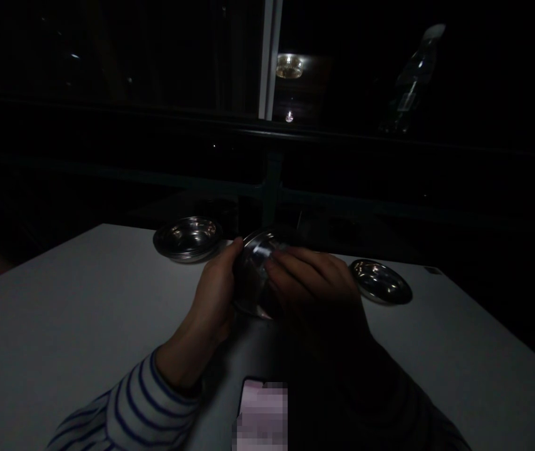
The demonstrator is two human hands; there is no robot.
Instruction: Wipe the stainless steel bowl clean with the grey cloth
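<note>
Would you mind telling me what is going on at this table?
In dim light, a person holds a small steel bowl tilted on edge at a white table. The left hand clasps its side; the right hand lays fingers across its face. A second bowl stands on the table beyond the left hand, a shallow dish lies to the right, and a phone lies close in front.

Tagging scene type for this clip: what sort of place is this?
Probably a dim home or eatery at night. The white table bears shallow steel dishes, the left hand and right hand hold another dish, and a lamp reflection glints in the dark window behind.
</note>
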